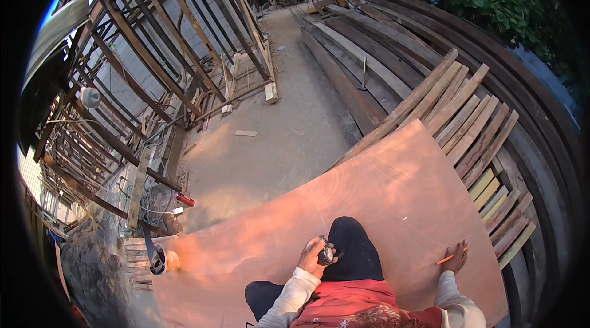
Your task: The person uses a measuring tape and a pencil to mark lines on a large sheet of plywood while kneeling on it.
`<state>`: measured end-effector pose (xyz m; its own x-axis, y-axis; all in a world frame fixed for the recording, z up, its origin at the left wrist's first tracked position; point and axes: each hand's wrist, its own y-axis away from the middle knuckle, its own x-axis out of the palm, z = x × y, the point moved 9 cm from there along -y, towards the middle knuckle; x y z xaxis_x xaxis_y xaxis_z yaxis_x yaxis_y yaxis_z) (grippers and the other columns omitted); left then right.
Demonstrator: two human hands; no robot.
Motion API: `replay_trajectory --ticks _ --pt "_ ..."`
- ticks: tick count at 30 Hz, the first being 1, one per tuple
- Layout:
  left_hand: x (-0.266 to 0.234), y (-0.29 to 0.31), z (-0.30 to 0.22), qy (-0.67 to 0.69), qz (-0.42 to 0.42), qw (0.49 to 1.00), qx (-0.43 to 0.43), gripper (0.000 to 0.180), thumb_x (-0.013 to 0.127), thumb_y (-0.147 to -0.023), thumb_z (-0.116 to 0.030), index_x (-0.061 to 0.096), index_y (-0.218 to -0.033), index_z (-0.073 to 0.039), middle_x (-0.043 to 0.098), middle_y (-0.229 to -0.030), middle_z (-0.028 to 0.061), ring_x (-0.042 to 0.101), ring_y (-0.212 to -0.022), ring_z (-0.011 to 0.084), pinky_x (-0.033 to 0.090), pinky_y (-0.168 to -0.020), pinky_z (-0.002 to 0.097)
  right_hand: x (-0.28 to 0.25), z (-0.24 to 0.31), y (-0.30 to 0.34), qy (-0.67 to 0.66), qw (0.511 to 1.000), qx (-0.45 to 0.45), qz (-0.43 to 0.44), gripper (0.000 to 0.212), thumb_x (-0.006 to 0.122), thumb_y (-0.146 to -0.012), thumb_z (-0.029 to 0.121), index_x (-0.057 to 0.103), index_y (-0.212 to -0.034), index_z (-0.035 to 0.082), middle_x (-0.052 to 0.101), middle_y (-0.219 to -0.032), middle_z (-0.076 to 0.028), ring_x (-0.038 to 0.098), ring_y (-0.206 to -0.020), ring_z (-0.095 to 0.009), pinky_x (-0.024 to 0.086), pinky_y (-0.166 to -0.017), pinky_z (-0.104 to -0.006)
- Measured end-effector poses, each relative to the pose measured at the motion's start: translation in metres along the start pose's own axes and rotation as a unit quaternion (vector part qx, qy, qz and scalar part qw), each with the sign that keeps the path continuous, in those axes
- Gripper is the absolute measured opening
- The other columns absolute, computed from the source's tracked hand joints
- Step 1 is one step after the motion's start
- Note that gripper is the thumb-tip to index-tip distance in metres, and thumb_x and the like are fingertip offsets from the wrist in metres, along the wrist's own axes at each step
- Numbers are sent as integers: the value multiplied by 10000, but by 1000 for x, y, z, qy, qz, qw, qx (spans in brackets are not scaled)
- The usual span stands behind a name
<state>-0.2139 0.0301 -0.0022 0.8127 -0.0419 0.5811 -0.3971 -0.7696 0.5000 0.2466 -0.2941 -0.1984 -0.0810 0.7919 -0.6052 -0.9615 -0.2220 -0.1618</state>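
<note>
A large sheet of reddish plywood [381, 186] lies under me, and I sit on it with my dark-trousered legs folded. Over my lap, my left hand [312, 254] is closed round a small, round, dark object [326, 256] with a silvery face, which looks like a tape measure. My right hand [456, 258] rests on the sheet toward its right edge. Between its fingers is an orange pencil [444, 260], lying nearly level above the wood.
Short wooden battens [467, 122] lie in rows at the right, over long dark beams [350, 91]. A pale tub [171, 260] with something black in it stands at the sheet's left edge. Leftward are a red cylinder [184, 199] and upright timber framing [147, 45].
</note>
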Motion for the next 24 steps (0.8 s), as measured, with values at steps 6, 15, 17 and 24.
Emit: replay_trajectory --ticks 6,15,17,24 --pt "-123 50 -51 61 -132 986 87 181 559 -950 -229 555 -1086 -110 647 -846 109 652 -718 277 552 -556 411 27 -19 22 -407 874 266 5 523 546 -957 294 447 -1423 77 405 -1498 -26 397 -1355 -168 387 -1061 -343" --pt "-373 152 -64 159 -317 904 236 158 623 -907 -241 546 -970 -117 608 -711 82 615 -561 206 511 -415 357 108 -54 117 -480 780 352 191 344 489 -959 418 574 -1121 125 545 -971 -39 527 -895 -177 464 -790 -331" --pt "-418 170 -61 159 -431 850 259 290 728 -824 -245 555 -1004 -97 573 -698 51 575 -519 159 509 -409 307 128 -12 134 -343 825 305 328 320 500 -954 388 563 -1124 123 550 -958 -42 528 -856 -177 460 -752 -327" --pt "-598 312 113 99 -791 595 99 561 777 -715 -277 555 -1152 -4 630 -891 103 628 -740 197 561 -699 396 198 115 207 33 815 95 571 260 538 -937 283 526 -1135 115 568 -915 -52 532 -720 -178 445 -620 -311"
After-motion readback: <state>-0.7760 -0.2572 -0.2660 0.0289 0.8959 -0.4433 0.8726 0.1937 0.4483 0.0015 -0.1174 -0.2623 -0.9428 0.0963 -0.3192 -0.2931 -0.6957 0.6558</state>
